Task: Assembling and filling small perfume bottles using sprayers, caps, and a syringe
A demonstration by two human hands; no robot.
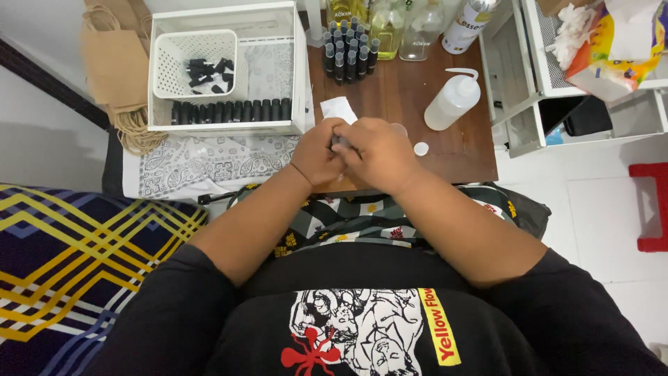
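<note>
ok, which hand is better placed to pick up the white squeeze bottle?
Right, most likely. The right hand is on the same side as the squeeze bottle, with only bare table between them. The left hand would have to cross over the right.

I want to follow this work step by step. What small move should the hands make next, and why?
Probably set the small item down by the vial cluster. The left hand and right hand are pressed together around something small and dark; what it is cannot be told.

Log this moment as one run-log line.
left hand + right hand: clasped on small dark item | over wooden table | squeeze bottle beside
</note>
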